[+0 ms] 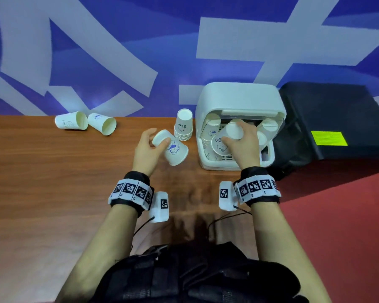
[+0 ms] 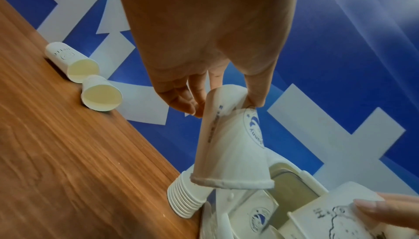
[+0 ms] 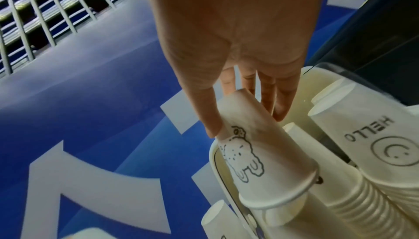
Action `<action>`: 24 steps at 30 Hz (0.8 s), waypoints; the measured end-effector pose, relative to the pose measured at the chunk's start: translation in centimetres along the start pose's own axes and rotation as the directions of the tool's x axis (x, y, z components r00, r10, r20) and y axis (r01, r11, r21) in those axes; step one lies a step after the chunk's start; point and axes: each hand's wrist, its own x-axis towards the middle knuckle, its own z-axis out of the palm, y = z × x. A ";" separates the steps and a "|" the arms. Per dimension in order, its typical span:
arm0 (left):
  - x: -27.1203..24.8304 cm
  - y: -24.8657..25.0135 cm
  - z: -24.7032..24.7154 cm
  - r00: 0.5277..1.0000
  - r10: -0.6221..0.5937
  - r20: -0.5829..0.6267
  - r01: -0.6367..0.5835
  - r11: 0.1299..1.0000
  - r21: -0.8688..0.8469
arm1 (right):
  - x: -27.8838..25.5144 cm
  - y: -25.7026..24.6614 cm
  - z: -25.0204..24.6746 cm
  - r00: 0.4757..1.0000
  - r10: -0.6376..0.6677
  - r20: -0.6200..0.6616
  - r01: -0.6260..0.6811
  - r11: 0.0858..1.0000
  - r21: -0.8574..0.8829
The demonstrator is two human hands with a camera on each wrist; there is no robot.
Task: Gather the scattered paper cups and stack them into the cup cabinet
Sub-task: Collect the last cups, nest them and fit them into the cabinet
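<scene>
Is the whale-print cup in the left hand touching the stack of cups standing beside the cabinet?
Cannot tell. In the head view the whale-print cup looks just short of the stack; in the left wrist view its rim overlaps it.

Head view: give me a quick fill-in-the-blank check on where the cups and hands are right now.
1. The left hand holds a cup printed with a blue ____.
2. The right hand lowers a bear cup into the white ____.
3. ____ loose cups lie on their sides at the table's far left.
4. The stack of cups beside the cabinet stands mouth-____.

Missing words: whale; cabinet; Two; down
</scene>
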 end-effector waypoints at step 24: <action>2.5 -3.1 1.4 0.994 -0.107 0.009 0.107 0.993 0.041 | 1.5 4.7 5.8 0.973 0.038 0.228 0.036 0.950 -0.311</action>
